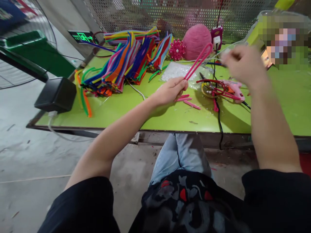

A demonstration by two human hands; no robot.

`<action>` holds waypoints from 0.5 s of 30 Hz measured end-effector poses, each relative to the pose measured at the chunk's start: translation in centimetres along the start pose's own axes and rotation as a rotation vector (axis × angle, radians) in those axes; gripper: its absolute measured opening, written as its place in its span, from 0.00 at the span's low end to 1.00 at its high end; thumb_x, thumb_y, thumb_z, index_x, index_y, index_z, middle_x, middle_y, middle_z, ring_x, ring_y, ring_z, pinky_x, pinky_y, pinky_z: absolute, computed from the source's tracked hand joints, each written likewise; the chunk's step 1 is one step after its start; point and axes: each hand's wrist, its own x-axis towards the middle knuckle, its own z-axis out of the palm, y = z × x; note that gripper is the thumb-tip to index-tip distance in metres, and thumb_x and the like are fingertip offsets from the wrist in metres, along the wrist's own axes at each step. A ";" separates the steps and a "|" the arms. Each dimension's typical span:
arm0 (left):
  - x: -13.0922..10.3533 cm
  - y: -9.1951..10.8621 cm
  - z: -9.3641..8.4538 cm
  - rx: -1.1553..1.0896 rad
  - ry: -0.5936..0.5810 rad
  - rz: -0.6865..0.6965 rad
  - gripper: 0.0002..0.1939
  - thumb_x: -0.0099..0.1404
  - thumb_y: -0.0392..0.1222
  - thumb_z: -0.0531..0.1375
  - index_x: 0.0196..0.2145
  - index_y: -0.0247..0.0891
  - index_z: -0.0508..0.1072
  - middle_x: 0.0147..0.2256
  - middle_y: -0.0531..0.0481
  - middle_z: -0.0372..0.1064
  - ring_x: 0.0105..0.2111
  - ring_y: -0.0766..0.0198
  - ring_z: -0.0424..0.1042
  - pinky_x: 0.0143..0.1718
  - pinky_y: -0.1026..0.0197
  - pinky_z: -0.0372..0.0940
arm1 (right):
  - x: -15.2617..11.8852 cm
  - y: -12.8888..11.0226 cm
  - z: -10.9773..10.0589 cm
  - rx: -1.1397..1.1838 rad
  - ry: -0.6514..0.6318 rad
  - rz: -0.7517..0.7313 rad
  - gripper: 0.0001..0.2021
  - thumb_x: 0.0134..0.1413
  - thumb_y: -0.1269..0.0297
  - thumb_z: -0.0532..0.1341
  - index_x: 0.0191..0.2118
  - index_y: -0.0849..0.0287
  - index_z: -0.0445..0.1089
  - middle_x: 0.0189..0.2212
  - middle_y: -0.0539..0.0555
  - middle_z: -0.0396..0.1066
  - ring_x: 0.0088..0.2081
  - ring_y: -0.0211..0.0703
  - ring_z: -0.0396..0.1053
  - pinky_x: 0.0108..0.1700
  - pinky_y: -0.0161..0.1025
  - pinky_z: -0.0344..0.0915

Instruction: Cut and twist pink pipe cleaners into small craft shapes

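Note:
My left hand [171,90] is closed on a pink pipe cleaner [199,60] bent into a long narrow loop, which points up and to the right. Beneath that hand, short pink pipe cleaner pieces [191,104] lie on the green table [114,113]. My right hand [245,64] is raised over the table's right part, its curled fingers smeared by motion; whether they hold anything cannot be seen. Below and left of it lie a pink glue gun [234,90] and a small bowl [209,90] with beads and pipe cleaners around it.
Bundles of coloured pipe cleaners [119,68] cover the back left. Behind stand a pink yarn ball [197,41] and a spiky pink flower [177,50]. A bag of clear pieces [177,72] lies mid-table. A black cable [219,119] hangs over the front edge; a black box [57,94] stands left.

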 end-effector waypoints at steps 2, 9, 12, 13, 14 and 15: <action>0.2 -0.2 -0.3 -0.061 0.030 -0.020 0.18 0.82 0.44 0.49 0.32 0.40 0.62 0.22 0.58 0.51 0.20 0.71 0.50 0.23 0.64 0.45 | -0.5 0.5 2.4 -0.183 -0.027 -0.014 0.15 0.45 0.53 0.74 0.21 0.51 0.70 0.18 0.51 0.64 0.27 0.46 0.62 0.38 0.50 0.63; 0.6 0.2 -0.8 -0.100 0.138 0.036 0.21 0.81 0.54 0.52 0.31 0.42 0.59 0.23 0.58 0.48 0.21 0.70 0.48 0.25 0.64 0.51 | 1.1 1.4 6.6 -0.355 -0.047 0.028 0.30 0.32 0.76 0.76 0.15 0.52 0.49 0.15 0.46 0.46 0.36 0.52 0.70 0.41 0.47 0.68; 0.8 -0.2 -1.1 -0.062 0.197 0.091 0.23 0.79 0.61 0.53 0.31 0.43 0.59 0.23 0.57 0.49 0.22 0.68 0.50 0.27 0.62 0.53 | 1.2 0.7 5.6 -0.264 0.061 0.017 0.31 0.34 0.71 0.77 0.17 0.50 0.49 0.17 0.49 0.52 0.40 0.55 0.71 0.44 0.50 0.70; 0.8 -0.4 -1.2 -0.040 0.227 0.122 0.23 0.78 0.62 0.53 0.31 0.44 0.60 0.23 0.57 0.49 0.23 0.66 0.51 0.27 0.61 0.53 | 1.1 0.2 4.9 -0.221 0.122 0.014 0.29 0.35 0.68 0.77 0.18 0.50 0.50 0.18 0.50 0.56 0.40 0.55 0.70 0.44 0.51 0.70; 0.8 -0.6 -1.3 -0.007 0.224 0.144 0.23 0.78 0.63 0.52 0.32 0.44 0.61 0.24 0.56 0.50 0.24 0.65 0.52 0.27 0.60 0.53 | 0.9 -0.3 4.3 -0.175 0.187 0.017 0.26 0.38 0.65 0.76 0.19 0.49 0.53 0.20 0.52 0.60 0.40 0.55 0.70 0.44 0.52 0.70; 0.9 -0.8 -1.5 0.029 0.218 0.162 0.23 0.79 0.63 0.51 0.33 0.44 0.61 0.25 0.55 0.51 0.25 0.64 0.53 0.28 0.59 0.53 | 0.7 -1.0 3.6 -0.113 0.243 0.019 0.21 0.42 0.61 0.74 0.21 0.49 0.58 0.22 0.53 0.65 0.38 0.54 0.70 0.44 0.53 0.70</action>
